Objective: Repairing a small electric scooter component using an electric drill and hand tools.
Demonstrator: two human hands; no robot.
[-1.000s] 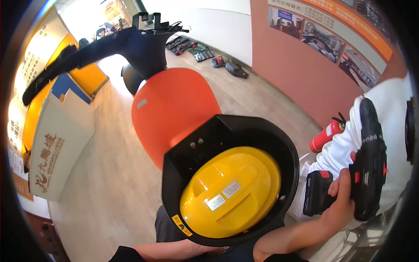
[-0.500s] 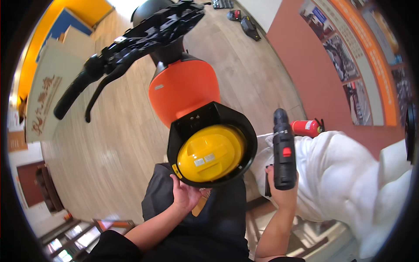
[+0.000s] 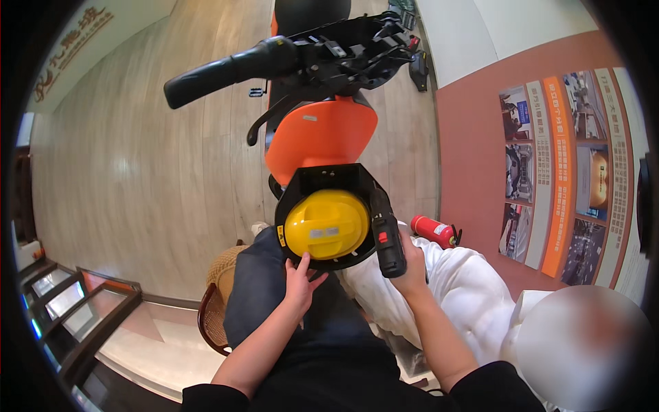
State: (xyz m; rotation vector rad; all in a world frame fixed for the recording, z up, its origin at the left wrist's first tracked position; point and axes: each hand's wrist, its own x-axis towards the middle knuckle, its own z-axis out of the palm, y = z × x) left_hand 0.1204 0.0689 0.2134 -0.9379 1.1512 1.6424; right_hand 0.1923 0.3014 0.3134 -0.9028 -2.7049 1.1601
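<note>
A black scooter front basket [image 3: 316, 177] with a yellow hard hat [image 3: 328, 218] seated in it stands before me, joined to the scooter's orange front panel [image 3: 322, 130]. With fingers spread, my left hand [image 3: 300, 288] is at the basket's near rim, its index finger reaching up to the hat's lower edge. My right hand [image 3: 410, 264] is wrapped round the grip of a black cordless drill [image 3: 388, 240] with a red button. The drill lies over the basket's right side, its chuck pointing away from me; its tip is hard to make out against the black rim.
Beyond the basket are the scooter's handlebar [image 3: 233, 71] and exposed dark parts. On the right, a red fire extinguisher [image 3: 434, 231] lies by the wall, near a person in white clothes [image 3: 467, 281]. A woven chair [image 3: 218, 292] stands at my left, and tools [image 3: 419, 72] lie on the far floor.
My right hand has brought the drill leftward from beside the basket to its right side. My left hand has shifted from under the rim to the hat's edge. The view has turned.
</note>
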